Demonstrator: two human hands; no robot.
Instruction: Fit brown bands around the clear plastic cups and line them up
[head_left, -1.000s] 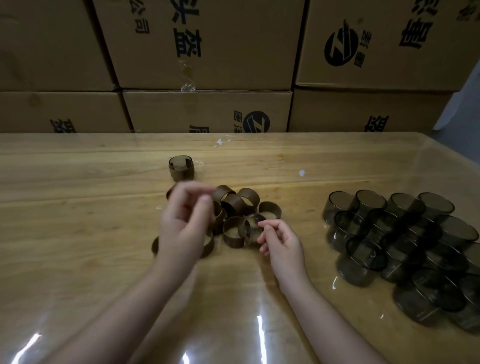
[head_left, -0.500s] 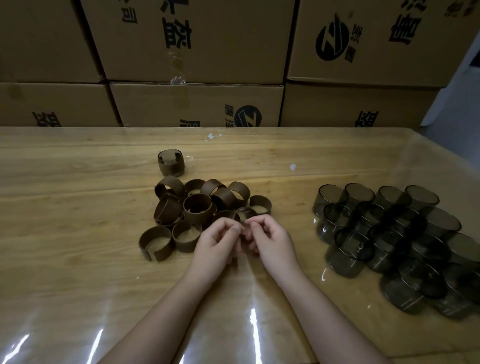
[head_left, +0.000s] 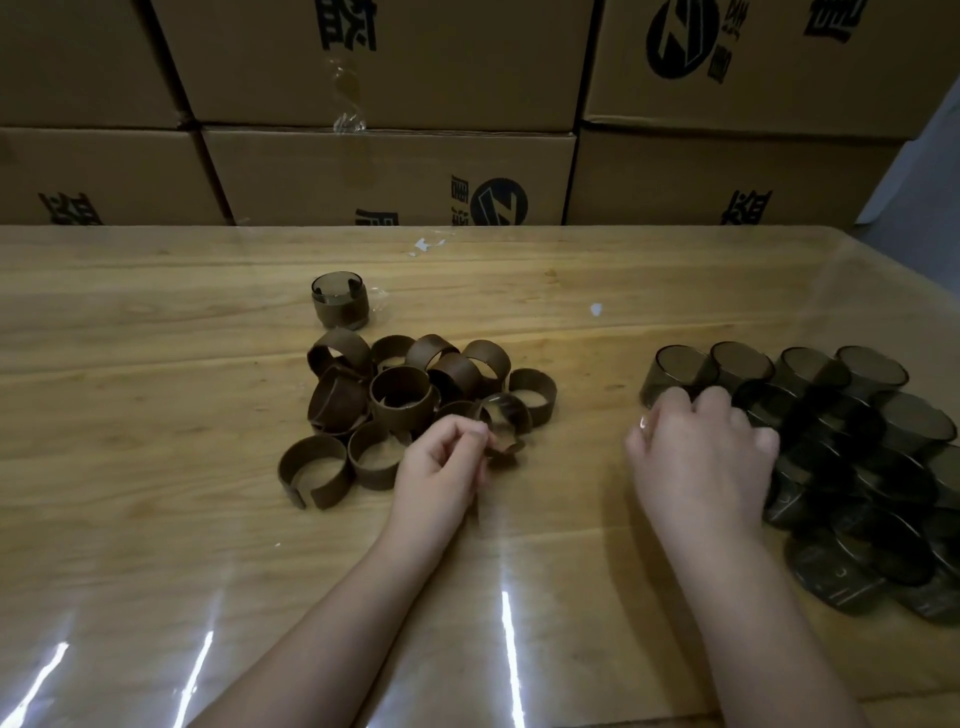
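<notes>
Pick step: L hand (head_left: 441, 473) fingers pinch a brown band (head_left: 506, 423), R hand (head_left: 701, 462) fingers curled on clear cups (head_left: 852, 431), grip unclear; nxt seat cup in band.

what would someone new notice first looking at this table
Probably the heap of brown bands in the middle of the table and the cluster of smoky clear cups at the right edge. The left hand pinches one band at the heap's near side, while the right hand is at the cluster's left edge, its grip hidden. One banded cup stands alone behind the heap.
</notes>
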